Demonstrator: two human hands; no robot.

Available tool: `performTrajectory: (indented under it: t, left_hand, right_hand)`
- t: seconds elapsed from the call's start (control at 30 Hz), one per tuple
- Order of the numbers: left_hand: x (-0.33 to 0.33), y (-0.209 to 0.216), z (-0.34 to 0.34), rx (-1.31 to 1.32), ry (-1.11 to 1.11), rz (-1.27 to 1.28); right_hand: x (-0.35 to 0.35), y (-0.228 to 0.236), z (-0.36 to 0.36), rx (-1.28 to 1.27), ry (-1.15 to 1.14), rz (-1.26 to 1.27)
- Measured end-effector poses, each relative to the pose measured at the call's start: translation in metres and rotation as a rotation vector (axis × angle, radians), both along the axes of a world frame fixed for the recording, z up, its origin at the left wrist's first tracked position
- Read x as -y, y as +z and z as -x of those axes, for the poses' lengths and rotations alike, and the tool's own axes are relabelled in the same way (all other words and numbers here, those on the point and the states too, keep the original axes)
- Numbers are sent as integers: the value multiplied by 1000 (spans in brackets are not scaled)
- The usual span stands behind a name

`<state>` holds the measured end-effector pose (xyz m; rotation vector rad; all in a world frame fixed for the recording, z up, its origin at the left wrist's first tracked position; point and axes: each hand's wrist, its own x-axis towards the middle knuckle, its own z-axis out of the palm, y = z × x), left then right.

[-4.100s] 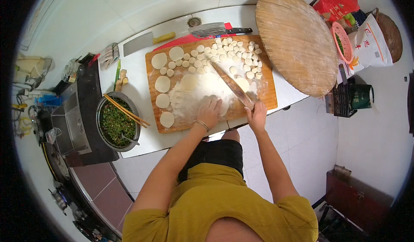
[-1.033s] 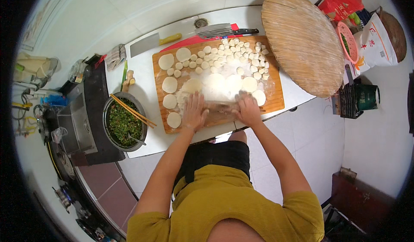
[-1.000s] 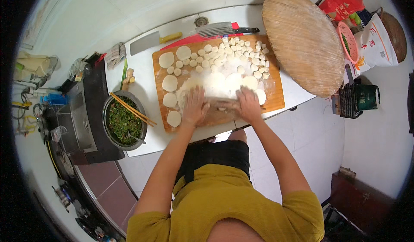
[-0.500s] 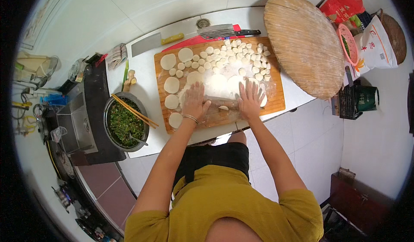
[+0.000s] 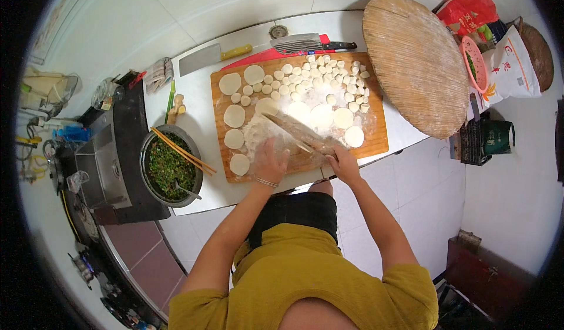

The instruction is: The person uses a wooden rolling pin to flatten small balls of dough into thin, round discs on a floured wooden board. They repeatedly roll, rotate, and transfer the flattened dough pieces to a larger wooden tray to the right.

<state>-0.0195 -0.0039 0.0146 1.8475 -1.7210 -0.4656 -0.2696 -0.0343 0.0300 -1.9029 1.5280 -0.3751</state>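
In the head view, a brown, flour-dusted wooden rolling pin [image 5: 294, 129] slants over the near middle of a rectangular honey-coloured wooden board [image 5: 379, 131], its tapered tip pointing far left. The bare right hand [image 5: 345, 163] grips its near right end, fingers curled around the wood. The bare left hand [image 5: 271, 162] is over the board's near edge, left of the pin; its fingers are blurred, so I cannot tell whether they are spread or together. A small, pale dough piece [image 5: 305, 146] shows just beside the pin's near side. Flat, round, cream-coloured dough wrappers [image 5: 234, 116] line the board's left side.
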Motion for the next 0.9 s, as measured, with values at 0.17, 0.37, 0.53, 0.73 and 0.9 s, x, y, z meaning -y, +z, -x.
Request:
performTrajectory:
  t: [0.17, 0.37, 0.53, 0.73, 0.9]
  left_hand:
    - [18, -5, 43, -445, 35, -281]
    - [30, -11, 53, 125, -382, -152]
    - [13, -28, 30, 101, -565, 13]
    - [-14, -20, -13, 266, -272, -82]
    - [49, -19, -13, 337, -250, -129]
  right_hand:
    - [-12, -16, 2, 176, -78, -101]
    - [-8, -5, 16, 24, -258, -82]
    - [3, 2, 39, -128, -107, 249]
    - [5, -32, 32, -315, 338, 118]
    - [32, -24, 1, -407, 11, 342]
